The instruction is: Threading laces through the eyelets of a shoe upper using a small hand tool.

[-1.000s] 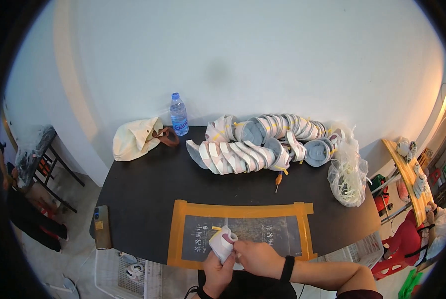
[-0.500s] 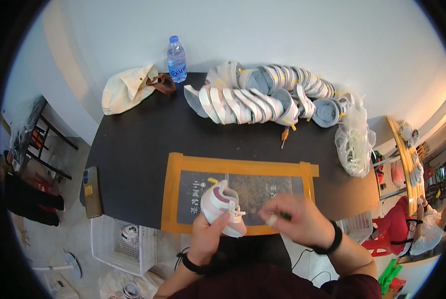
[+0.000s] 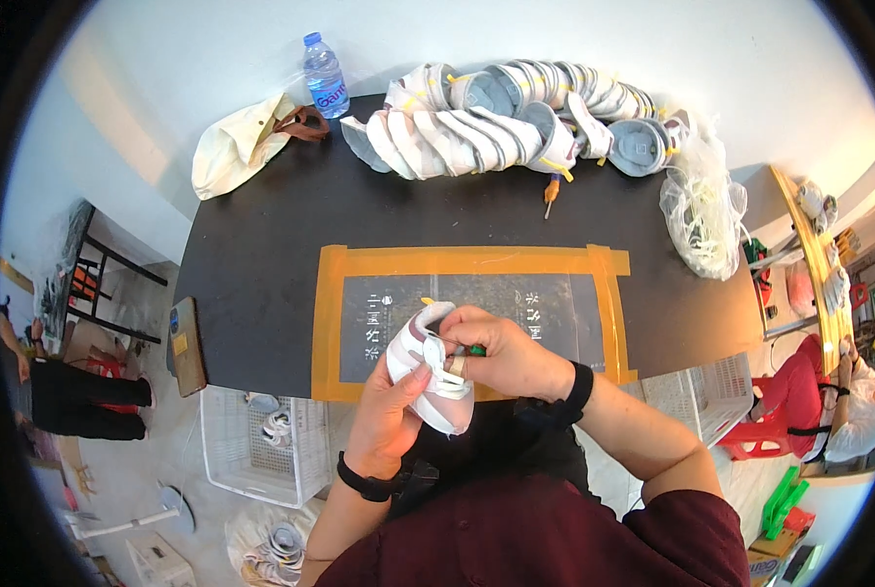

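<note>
A small white and pink shoe upper [image 3: 445, 406] with a maroon collar and white laces is held up over the near edge of the table. My left hand [image 3: 383, 423] is closed around its side, thumb pressed near the laces. Fingers of my right hand [image 3: 516, 362] are pinched at the lacing, closed around a small tool with a green handle [image 3: 477, 350]. Its tip is hidden by the fingers and laces. Below both hands lies a dark printed sheet [image 3: 555, 323], bordered with orange tape [image 3: 476, 260].
Nested rows of shoe uppers [image 3: 457, 144] line the back, near an orange-handled tool [image 3: 552, 195], a bag of laces [image 3: 699, 220], a bottle [image 3: 327, 83] and a cloth bag [image 3: 237, 152]. A phone [image 3: 187, 347] sits left. White crates [image 3: 261, 450] stand below; people work at both sides.
My right hand has moved left from beside the shoe upper onto its laces, bringing the green-handled tool along. The view has shifted, so the table appears higher.
</note>
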### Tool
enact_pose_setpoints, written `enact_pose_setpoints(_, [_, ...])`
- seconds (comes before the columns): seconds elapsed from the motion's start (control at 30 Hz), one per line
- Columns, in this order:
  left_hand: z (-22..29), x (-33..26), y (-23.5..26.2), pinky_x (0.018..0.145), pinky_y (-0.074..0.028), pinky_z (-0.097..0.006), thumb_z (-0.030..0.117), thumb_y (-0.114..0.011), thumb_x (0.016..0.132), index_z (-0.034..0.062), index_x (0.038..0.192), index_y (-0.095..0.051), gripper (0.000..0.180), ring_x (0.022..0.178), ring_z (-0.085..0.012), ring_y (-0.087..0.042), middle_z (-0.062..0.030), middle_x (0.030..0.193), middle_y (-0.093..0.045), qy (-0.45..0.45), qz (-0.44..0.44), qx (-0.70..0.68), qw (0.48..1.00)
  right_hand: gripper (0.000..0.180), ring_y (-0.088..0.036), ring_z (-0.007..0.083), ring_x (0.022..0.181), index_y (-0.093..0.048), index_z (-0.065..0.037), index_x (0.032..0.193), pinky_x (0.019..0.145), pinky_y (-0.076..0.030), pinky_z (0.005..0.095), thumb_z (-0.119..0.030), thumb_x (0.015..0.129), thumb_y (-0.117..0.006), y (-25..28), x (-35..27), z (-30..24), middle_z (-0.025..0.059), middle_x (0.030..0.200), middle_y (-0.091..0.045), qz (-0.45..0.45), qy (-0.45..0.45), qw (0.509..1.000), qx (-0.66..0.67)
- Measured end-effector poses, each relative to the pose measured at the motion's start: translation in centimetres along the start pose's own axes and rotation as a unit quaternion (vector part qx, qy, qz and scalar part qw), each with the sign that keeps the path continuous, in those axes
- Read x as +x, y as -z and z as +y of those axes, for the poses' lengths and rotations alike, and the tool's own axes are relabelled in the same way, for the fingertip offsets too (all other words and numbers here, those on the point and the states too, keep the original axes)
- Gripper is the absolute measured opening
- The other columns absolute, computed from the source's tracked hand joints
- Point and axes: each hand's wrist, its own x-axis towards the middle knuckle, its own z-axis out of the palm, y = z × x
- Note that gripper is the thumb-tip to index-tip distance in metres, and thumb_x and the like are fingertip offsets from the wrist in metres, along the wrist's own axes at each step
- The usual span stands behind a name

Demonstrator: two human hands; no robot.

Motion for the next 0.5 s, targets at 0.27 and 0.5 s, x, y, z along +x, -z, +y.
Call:
enact_pose_setpoints(0.27, [0.0, 0.0, 0.1, 0.102, -0.047, -0.039, 0.004, -0.069, 0.087, 0.0065, 0.136, -0.049, 0.053, 0.115, -0.0213, -0.059, -0.0076, 0.126, -0.061, 0.008, -0.020, -0.001, 1.000, 0.021, -0.062, 0.0338, 0.092, -0.064, 0.000, 0.097, 0.080, -0.050, 0.0379, -0.008, 0.077, -0.065, 0.6, 0.9, -0.3, 0.0153, 0.099, -0.060, -0.037, 0.012, 0.994, -0.103])
enact_pose_setpoints(0.5, [-0.6, -0.3, 0.8, 0.103, -0.045, -0.039, 0.000, -0.069, 0.085, 0.0077, 0.136, -0.050, 0.055, 0.118, -0.0203, -0.057, -0.0064, 0.128, -0.059, 0.004, -0.007, 0.009, 1.000, 0.026, -0.062, 0.0330, 0.093, -0.063, -0.003, 0.098, 0.079, -0.050, 0.0378, 0.001, 0.073, -0.064, 0.0, 1.3, 0.2, 0.0135, 0.098, -0.063, -0.036, 0.024, 0.993, -0.110])
